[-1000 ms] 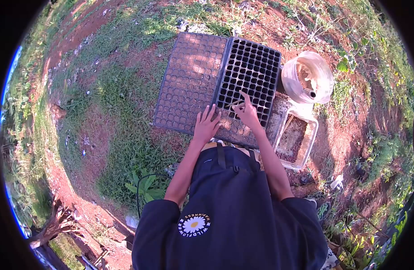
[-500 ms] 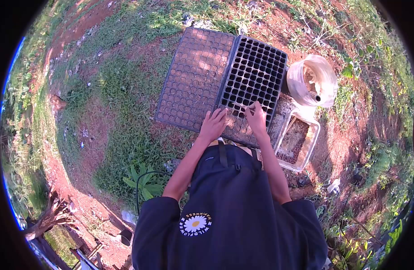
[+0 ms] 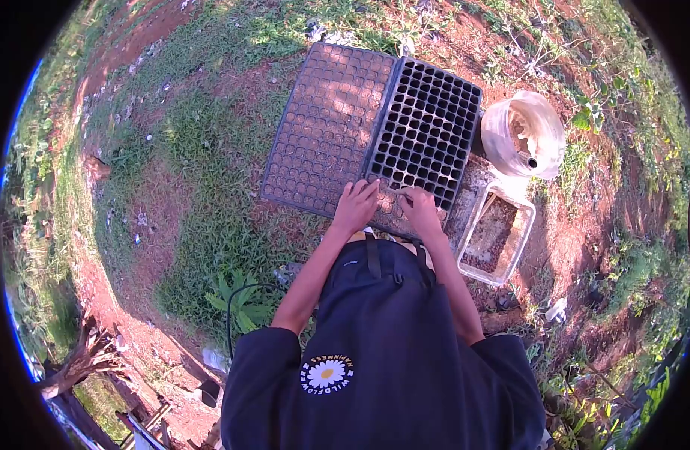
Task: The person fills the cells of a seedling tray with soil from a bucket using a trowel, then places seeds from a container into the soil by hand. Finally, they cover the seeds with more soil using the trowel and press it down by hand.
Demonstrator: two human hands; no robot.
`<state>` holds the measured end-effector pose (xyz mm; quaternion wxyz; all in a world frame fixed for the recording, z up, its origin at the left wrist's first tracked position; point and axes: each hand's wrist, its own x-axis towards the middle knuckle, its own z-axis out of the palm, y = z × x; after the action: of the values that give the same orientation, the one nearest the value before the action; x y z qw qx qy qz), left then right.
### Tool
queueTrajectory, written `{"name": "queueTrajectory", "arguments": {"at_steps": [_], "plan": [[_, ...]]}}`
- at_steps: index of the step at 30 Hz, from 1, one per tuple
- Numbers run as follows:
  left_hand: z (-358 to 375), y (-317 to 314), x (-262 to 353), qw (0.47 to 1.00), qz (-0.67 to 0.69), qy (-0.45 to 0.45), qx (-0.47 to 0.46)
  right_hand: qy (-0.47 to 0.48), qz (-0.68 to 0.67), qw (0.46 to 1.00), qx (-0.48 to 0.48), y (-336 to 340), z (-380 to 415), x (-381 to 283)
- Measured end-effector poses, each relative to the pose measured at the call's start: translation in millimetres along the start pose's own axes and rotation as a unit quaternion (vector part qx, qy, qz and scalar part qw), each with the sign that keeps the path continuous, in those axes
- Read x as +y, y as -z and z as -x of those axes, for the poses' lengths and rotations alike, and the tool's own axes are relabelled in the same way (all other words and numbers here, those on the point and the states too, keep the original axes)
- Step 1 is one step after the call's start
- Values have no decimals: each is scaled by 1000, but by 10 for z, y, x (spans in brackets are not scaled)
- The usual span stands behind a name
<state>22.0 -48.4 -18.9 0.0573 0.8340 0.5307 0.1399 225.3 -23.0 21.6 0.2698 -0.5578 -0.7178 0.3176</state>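
Through the head camera I look down on grassy, reddish ground (image 3: 172, 217) surrounding a black tray (image 3: 427, 127), my landmark for every place here. On its near side is the person's dark T-shirt (image 3: 405, 360), printed with a white daisy. The black tray itself is a long rectangle, set slightly aslant, divided into a close grid of small, rounded-square cells; most are deep, dark hollows with pale greyish rims, while the rows at its near end are filled with brown soil. Against its left side sits a matching soil-filled tray (image 3: 326, 124), brown throughout, each cell's outline showing as a dark ring, with patches of sunlight across it. To the right of the black tray stands a cloudy, translucent tub (image 3: 546, 146), and below that, near the tray's lower right side, a whitish rectangular container (image 3: 522, 241) with small dark reddish bits inside. The left hand (image 3: 357, 202) lies over the black tray's near left corner, fingers loosely spread. The right hand (image 3: 420, 208) is over its near, soil-filled rows, fingers bent and drawn narrow; I cannot tell whether they hold anything.
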Motion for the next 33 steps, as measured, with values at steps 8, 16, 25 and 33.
{"name": "queueTrajectory", "arguments": {"at_steps": [8,16,25,33], "plan": [[-7,-7,-16,1000,18,-3,7,-16,49,998,-42,24,-45,-153],[-7,-30,-47,999,35,-10,19,-32,40,998,-34,-81,-123,-189],[-7,-17,-56,999,34,-13,17,14,26,1000,-5,-102,-114,-181],[19,35,-14,1000,20,-8,22,-21,14,1000,1,-150,-103,-221]]}}
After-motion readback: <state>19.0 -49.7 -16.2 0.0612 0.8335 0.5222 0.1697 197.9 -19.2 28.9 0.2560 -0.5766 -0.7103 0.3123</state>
